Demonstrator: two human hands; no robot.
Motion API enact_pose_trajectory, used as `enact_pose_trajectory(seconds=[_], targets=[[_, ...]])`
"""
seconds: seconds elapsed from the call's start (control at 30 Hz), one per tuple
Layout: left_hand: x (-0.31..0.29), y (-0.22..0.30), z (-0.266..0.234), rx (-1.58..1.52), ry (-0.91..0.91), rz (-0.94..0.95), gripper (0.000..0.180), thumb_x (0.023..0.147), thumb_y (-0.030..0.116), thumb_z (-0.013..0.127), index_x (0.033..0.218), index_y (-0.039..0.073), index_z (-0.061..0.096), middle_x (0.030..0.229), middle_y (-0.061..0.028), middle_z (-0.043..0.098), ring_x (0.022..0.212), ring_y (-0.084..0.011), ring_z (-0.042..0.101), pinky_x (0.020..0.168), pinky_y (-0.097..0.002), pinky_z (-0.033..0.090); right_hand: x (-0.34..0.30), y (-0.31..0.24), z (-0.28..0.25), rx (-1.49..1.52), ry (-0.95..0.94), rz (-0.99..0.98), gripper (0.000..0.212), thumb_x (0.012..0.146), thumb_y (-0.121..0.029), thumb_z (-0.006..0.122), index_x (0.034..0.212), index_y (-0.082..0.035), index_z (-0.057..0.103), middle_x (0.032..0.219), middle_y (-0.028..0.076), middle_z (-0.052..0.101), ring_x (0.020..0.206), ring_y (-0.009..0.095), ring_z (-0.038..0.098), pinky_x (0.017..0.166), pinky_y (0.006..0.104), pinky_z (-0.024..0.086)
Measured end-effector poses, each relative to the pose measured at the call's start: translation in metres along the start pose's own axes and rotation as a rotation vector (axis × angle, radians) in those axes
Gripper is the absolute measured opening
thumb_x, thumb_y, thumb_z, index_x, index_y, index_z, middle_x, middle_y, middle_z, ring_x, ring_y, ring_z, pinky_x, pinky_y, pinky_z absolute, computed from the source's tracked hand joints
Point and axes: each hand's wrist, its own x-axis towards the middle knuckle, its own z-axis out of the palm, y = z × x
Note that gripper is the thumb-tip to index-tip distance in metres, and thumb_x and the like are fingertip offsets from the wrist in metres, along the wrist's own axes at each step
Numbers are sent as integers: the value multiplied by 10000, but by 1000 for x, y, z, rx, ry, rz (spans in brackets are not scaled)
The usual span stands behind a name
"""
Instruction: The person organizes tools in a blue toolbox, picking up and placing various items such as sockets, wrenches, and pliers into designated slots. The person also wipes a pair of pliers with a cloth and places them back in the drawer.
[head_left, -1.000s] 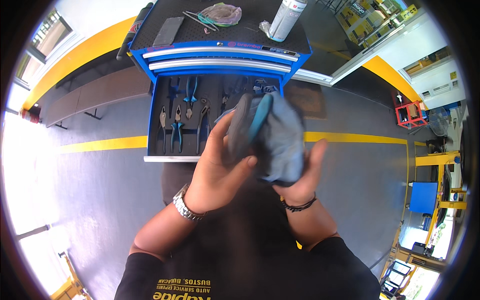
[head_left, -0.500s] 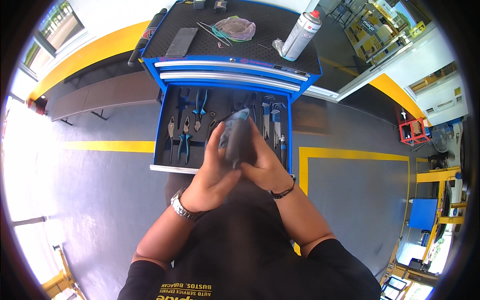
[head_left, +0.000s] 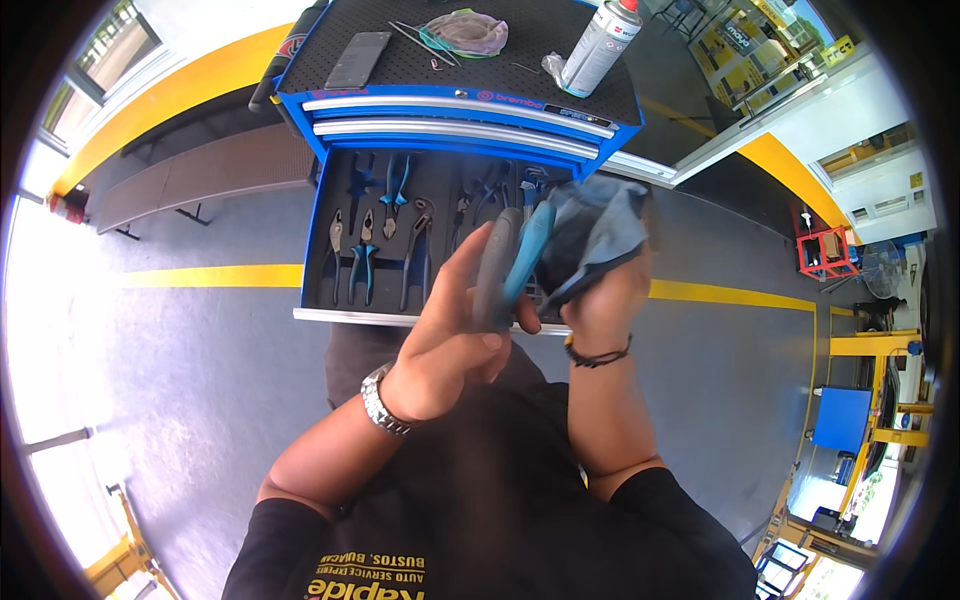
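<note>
My left hand (head_left: 445, 345) is closed around a pair of pliers (head_left: 528, 255); the dark grey and teal handles point up and away from me, and the jaws are hidden in the hand. In my right hand (head_left: 612, 305) is a bunched blue-grey cloth (head_left: 600, 235), just right of the handles. Beneath both hands a blue tool-chest drawer (head_left: 370, 318) is pulled out. On its left side lie several pliers, among them blue-handled combination pliers (head_left: 364, 260) and slip-joint pliers (head_left: 415, 250). The hands and cloth cover much of the drawer's right side.
On the chest's black top (head_left: 400, 95) are a dark phone-like slab (head_left: 358, 60), a crumpled pale cloth (head_left: 465, 33) and a spray can (head_left: 600, 50) with a red cap. A brown bench (head_left: 200, 180) stands at the left. Yellow lines (head_left: 220, 276) cross the grey floor.
My hands have moved apart. The right has swung right with the cloth, baring the pliers' handles in my left hand. The view has shifted slightly, showing the chest higher.
</note>
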Motion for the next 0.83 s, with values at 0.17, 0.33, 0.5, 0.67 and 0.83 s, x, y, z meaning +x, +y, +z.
enact_pose_trajectory(seconds=[0.17, 0.33, 0.5, 0.67, 0.83], targets=[[-2, -1, -15, -100, -4, -22, 869, 970, 310, 570, 1674, 113, 100, 1038, -288, 668, 458, -155, 532, 435, -243, 416, 2, -29, 12, 77, -196, 147, 584, 1094, -442, 434, 1497, -20, 453, 1396, 173, 615, 1193, 310, 665, 987, 458, 568], [5, -15, -28, -234, -129, -171, 864, 1030, 736, 349, 1609, 104, 237, 1028, -253, 683, 463, -176, 492, 428, -276, 387, -22, -11, 14, -616, -444, 184, 640, 1080, -505, 475, 1518, -38, 472, 1480, 176, 568, 1329, 299, 581, 1114, 429, 479], [2, -10, -29, 4, 180, -257, 490, 1038, 371, 527, 1138, -96, 633, 1006, -215, 719, 505, -169, 543, 460, -271, 425, 10, 48, -9, -4, -317, 339, 498, 1083, -345, 560, 1476, -39, 548, 1470, 152, 592, 1304, 253, 602, 1086, 360, 483], [-3, -13, -55, -119, 416, -250, 327, 949, 180, 554, 1104, -87, 661, 1041, -207, 725, 615, -183, 587, 519, -293, 447, 193, 39, -14, -1220, 91, -532, 768, 885, -344, 821, 1471, -12, 452, 1377, 239, 520, 1276, 391, 547, 1057, 469, 480], [-9, -16, -71, -216, 431, -187, 351, 951, 185, 558, 1134, -93, 672, 1142, -218, 721, 735, -215, 621, 611, -325, 488, 327, 4, 7, -1464, 115, -593, 1225, 755, -528, 900, 1652, -123, 172, 1555, 347, 287, 1277, 512, 568, 1059, 526, 538]])
